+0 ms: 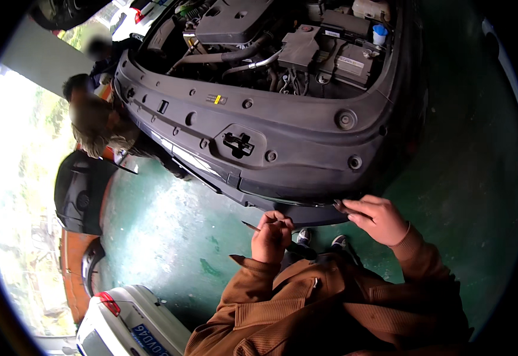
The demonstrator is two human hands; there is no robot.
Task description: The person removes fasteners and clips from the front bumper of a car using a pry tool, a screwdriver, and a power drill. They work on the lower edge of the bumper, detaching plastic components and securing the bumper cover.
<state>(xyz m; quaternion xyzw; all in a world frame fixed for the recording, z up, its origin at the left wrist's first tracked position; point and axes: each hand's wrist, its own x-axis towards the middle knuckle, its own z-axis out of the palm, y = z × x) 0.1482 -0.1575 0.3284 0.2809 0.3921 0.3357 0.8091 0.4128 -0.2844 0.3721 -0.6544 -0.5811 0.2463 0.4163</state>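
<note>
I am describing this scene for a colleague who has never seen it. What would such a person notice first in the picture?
First, the open engine bay of a car at the top, framed by a dark front panel with many holes. Below it, at the panel's lower edge, the left hand holds a thin tool, and the right hand touches the panel's rim. At the left, another person bends beside the car.
</note>
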